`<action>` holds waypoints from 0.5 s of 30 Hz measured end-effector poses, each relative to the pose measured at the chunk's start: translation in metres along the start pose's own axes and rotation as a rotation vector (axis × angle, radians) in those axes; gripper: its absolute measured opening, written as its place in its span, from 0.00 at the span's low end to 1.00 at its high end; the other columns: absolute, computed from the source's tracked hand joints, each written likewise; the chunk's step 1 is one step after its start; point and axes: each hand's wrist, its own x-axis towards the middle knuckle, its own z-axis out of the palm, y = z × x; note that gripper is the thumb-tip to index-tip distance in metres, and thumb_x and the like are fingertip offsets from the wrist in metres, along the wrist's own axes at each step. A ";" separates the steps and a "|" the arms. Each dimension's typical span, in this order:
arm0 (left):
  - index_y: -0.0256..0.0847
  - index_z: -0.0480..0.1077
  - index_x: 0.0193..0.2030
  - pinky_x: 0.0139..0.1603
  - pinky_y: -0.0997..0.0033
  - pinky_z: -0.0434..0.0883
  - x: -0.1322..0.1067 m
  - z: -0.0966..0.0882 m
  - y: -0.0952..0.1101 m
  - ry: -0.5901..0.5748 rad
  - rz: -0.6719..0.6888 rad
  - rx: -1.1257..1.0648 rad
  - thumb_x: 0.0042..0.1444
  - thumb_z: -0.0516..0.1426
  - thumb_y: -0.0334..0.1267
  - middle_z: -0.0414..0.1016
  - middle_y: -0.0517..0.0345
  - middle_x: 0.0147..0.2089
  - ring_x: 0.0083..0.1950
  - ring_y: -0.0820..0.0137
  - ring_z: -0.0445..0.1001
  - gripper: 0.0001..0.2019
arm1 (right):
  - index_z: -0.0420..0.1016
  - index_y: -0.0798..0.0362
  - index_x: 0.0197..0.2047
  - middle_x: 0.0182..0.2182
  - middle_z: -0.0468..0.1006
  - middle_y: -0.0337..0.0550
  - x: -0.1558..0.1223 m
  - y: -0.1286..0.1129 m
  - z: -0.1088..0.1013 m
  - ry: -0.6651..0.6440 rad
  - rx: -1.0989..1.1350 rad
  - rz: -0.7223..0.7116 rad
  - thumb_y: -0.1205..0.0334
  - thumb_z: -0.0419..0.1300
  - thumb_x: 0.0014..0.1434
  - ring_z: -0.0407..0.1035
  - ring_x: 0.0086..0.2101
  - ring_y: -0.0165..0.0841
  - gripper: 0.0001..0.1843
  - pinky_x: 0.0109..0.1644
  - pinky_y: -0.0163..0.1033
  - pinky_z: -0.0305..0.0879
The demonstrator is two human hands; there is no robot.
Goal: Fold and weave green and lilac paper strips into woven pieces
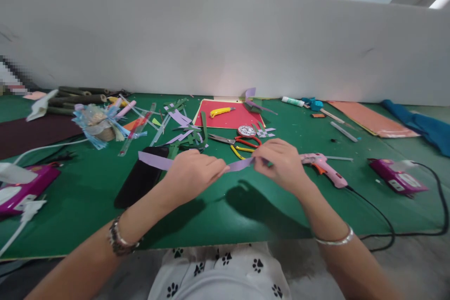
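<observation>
A purple paper strip (241, 164) stretches between my two hands, above the green table. My left hand (195, 171) is closed on it, and one end sticks out to the left past my knuckles. At the other end, my right hand (277, 161) pinches the strip between thumb and fingers. Just beyond my hands lie scissors with red handles (248, 140) and a tool with yellow handles (242, 151), its front partly hidden. A black phone-like slab (140, 180) lies under the strip's left end.
Red paper sheets (225, 119) carry a yellow utility knife (221, 112). Cut purple and green strips (183, 122) lie left of them. A pink glue gun (326, 169) with a black cord rests at right. Purple power strips (397, 176) flank both sides. A white partition (225, 37) closes the back.
</observation>
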 end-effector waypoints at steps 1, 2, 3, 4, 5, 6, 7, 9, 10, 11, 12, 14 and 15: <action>0.40 0.65 0.22 0.23 0.75 0.54 -0.003 -0.003 -0.004 -0.010 -0.021 -0.002 0.60 0.42 0.36 0.69 0.65 0.17 0.20 0.77 0.66 0.19 | 0.64 0.52 0.19 0.14 0.68 0.34 -0.005 0.008 -0.002 0.005 -0.050 0.038 0.74 0.48 0.47 0.61 0.18 0.25 0.10 0.31 0.31 0.60; 0.40 0.66 0.23 0.23 0.76 0.55 -0.007 -0.006 -0.008 -0.025 -0.046 -0.001 0.60 0.42 0.36 0.70 0.65 0.18 0.20 0.77 0.66 0.19 | 0.63 0.52 0.19 0.14 0.67 0.34 -0.010 0.016 -0.005 0.019 -0.105 0.098 0.74 0.48 0.46 0.61 0.18 0.26 0.10 0.30 0.31 0.59; 0.40 0.66 0.22 0.23 0.76 0.55 -0.009 -0.008 -0.012 -0.043 -0.057 0.008 0.60 0.41 0.36 0.70 0.65 0.18 0.20 0.77 0.65 0.19 | 0.63 0.52 0.19 0.13 0.67 0.34 -0.014 0.021 -0.007 0.047 -0.136 0.165 0.73 0.49 0.46 0.61 0.18 0.27 0.10 0.28 0.31 0.59; 0.40 0.66 0.22 0.23 0.76 0.54 -0.011 -0.010 -0.015 -0.061 -0.052 0.019 0.60 0.42 0.36 0.69 0.65 0.17 0.19 0.77 0.64 0.19 | 0.64 0.52 0.20 0.14 0.68 0.35 -0.016 0.025 -0.010 0.078 -0.145 0.229 0.73 0.49 0.46 0.62 0.18 0.27 0.09 0.27 0.31 0.59; 0.40 0.65 0.21 0.23 0.76 0.54 -0.012 -0.011 -0.017 -0.081 -0.038 0.030 0.60 0.42 0.36 0.68 0.65 0.16 0.18 0.77 0.63 0.19 | 0.64 0.52 0.21 0.15 0.69 0.36 -0.017 0.025 -0.012 0.113 -0.135 0.283 0.73 0.49 0.47 0.63 0.19 0.28 0.09 0.27 0.32 0.59; 0.39 0.64 0.20 0.23 0.76 0.54 -0.012 -0.011 -0.017 -0.097 -0.016 0.039 0.60 0.42 0.37 0.67 0.66 0.16 0.17 0.77 0.61 0.20 | 0.66 0.53 0.24 0.18 0.71 0.38 -0.017 0.023 -0.015 0.138 -0.104 0.316 0.72 0.49 0.49 0.65 0.21 0.28 0.08 0.29 0.32 0.60; 0.39 0.63 0.19 0.23 0.76 0.54 -0.010 -0.010 -0.017 -0.105 0.007 0.043 0.60 0.43 0.37 0.66 0.66 0.15 0.17 0.77 0.60 0.19 | 0.67 0.53 0.27 0.21 0.73 0.40 -0.014 0.019 -0.016 0.143 -0.059 0.320 0.71 0.49 0.50 0.67 0.24 0.29 0.08 0.31 0.33 0.61; 0.39 0.61 0.18 0.23 0.76 0.54 -0.005 -0.007 -0.014 -0.102 0.039 0.041 0.60 0.43 0.37 0.64 0.66 0.14 0.16 0.77 0.59 0.19 | 0.68 0.54 0.34 0.29 0.75 0.43 -0.006 0.005 -0.018 0.026 0.056 0.219 0.68 0.50 0.54 0.68 0.31 0.31 0.07 0.37 0.35 0.62; 0.39 0.61 0.19 0.22 0.76 0.53 -0.001 -0.005 -0.011 -0.092 0.049 0.036 0.60 0.43 0.37 0.64 0.66 0.15 0.16 0.77 0.59 0.19 | 0.68 0.54 0.37 0.34 0.75 0.45 -0.002 -0.003 -0.017 -0.077 0.106 0.135 0.65 0.51 0.55 0.67 0.35 0.32 0.07 0.40 0.36 0.61; 0.39 0.61 0.20 0.23 0.75 0.53 0.002 -0.003 -0.009 -0.080 0.056 0.030 0.60 0.43 0.37 0.65 0.66 0.15 0.17 0.77 0.59 0.18 | 0.69 0.54 0.36 0.36 0.74 0.46 0.002 -0.010 -0.015 -0.161 0.137 0.062 0.63 0.51 0.56 0.67 0.37 0.33 0.07 0.41 0.36 0.60; 0.39 0.61 0.21 0.23 0.75 0.54 0.004 -0.001 -0.006 -0.074 0.065 0.027 0.59 0.43 0.36 0.65 0.66 0.16 0.17 0.77 0.59 0.17 | 0.69 0.54 0.34 0.35 0.74 0.45 0.006 -0.017 -0.012 -0.230 0.157 0.006 0.62 0.50 0.57 0.66 0.36 0.32 0.08 0.40 0.36 0.60; 0.39 0.61 0.22 0.24 0.75 0.54 0.008 0.004 -0.001 -0.068 0.101 0.039 0.59 0.42 0.33 0.64 0.66 0.16 0.17 0.76 0.59 0.16 | 0.69 0.55 0.28 0.28 0.73 0.44 0.009 -0.026 -0.006 -0.293 0.162 -0.026 0.61 0.47 0.60 0.65 0.31 0.31 0.14 0.36 0.35 0.58; 0.39 0.60 0.22 0.24 0.74 0.55 0.010 0.007 0.001 -0.065 0.129 0.056 0.58 0.42 0.31 0.64 0.66 0.16 0.17 0.76 0.58 0.15 | 0.69 0.55 0.26 0.25 0.72 0.43 0.010 -0.029 -0.003 -0.312 0.158 -0.025 0.61 0.45 0.60 0.64 0.28 0.30 0.16 0.33 0.34 0.57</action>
